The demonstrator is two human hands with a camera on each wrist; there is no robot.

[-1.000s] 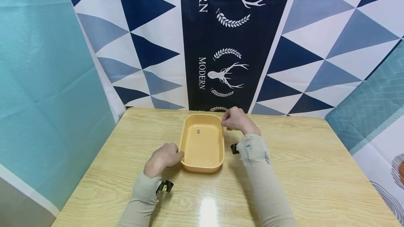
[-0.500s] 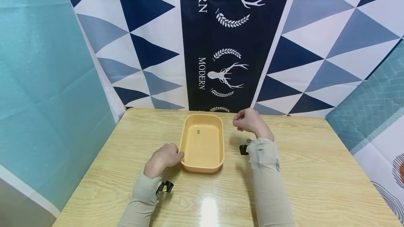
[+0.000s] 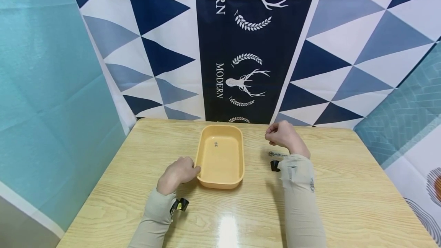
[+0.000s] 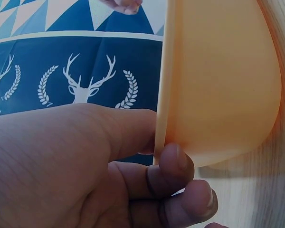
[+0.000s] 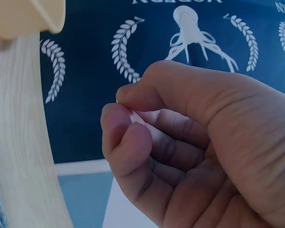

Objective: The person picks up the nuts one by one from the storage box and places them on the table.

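Observation:
A yellow plastic basin [image 3: 222, 160] stands on the table. My left hand [image 3: 177, 173] is at its near left side; in the left wrist view, thumb and fingers pinch the rim of the basin [image 4: 218, 85]. My right hand [image 3: 283, 134] is raised to the right of the basin, apart from it. Its fingers [image 5: 128, 147] are curled with the thumb near the index tip, and nothing shows between them. Below that hand a beaded strand [image 3: 277, 154] lies on the table, partly hidden by the wrist. Tiny grey bits [image 3: 216, 144] show on the basin's floor, too small to identify.
The wooden table [image 3: 330, 186] runs back to a patterned cloth [image 3: 241, 87] hanging behind its far edge. A teal sheet [image 3: 51, 98] hangs on the left. A black wrist camera [image 3: 275, 165] sticks out beside the right sleeve.
My right hand has moved away from the basin's far right rim to the right, uncovering the beaded strand. The left hand and the basin have stayed in place.

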